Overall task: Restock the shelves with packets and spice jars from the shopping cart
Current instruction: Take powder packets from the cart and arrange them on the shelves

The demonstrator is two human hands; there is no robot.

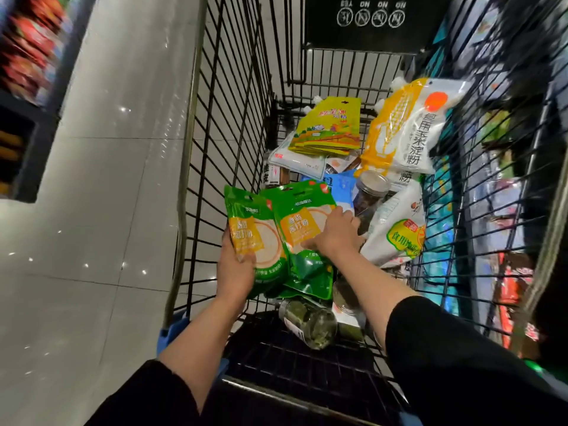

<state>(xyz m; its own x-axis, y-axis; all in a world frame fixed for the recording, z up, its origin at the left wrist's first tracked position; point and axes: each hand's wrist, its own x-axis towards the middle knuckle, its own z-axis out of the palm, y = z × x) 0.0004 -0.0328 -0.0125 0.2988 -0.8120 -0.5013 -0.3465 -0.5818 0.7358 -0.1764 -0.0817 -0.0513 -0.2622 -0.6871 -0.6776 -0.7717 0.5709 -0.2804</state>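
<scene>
Shopping cart [233, 87] on tiled floor [107, 179], shelves [27, 56] at left — blurred. Cart holds white-yellow starch bags [408, 130], yellow packets [329, 127], two spice jars [370, 192] lying among them. Left hand [236, 265] fingers clamped on one green packet [255, 238]; right hand [335, 232] pinches a second green packet [304, 226] — both above the cart's contents.

Glossy pale floor tiles [101, 167] catch points of light left of the aisle, and a black sign [373, 21] printed with four white crossed-out circles hangs upside down in view, beyond the far end of the wire mesh.
</scene>
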